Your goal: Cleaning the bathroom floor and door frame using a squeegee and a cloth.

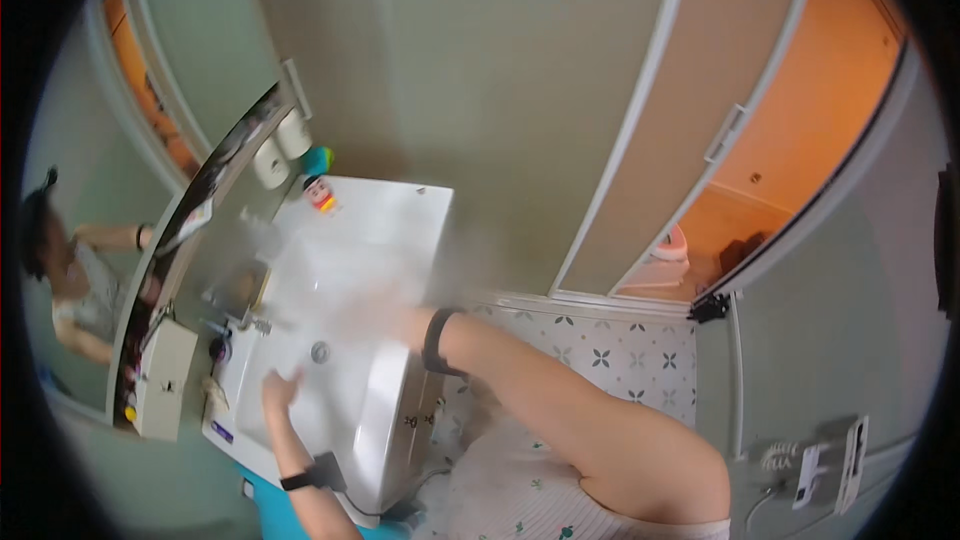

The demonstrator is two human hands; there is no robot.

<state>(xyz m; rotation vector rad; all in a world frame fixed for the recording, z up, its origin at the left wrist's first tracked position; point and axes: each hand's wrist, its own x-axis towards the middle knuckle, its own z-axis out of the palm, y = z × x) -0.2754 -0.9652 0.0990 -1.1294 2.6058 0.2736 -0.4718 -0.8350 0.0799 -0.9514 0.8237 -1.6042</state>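
Observation:
A white washbasin [330,405] with a round metal drain [320,352] and a chrome faucet [259,325] lies before me. My left hand [282,392] is over the basin's near left part, just below the drain in view, with a thumb or finger apart and nothing seen in it. My right hand [375,315] is over the basin's right side, hidden by a hazy blur, so its fingers and anything in it cannot be made out. Dark bands circle both wrists. A small toy figure [320,193] stands on the basin's far corner.
Along the left wall are a mirror [90,240], a white box [166,382] and white wall-mounted holders [271,163]. A purple item [222,432] lies on the basin's rim. A teal container [277,510] stands below. Patterned floor [600,352] and a sliding door [675,127] are to the right.

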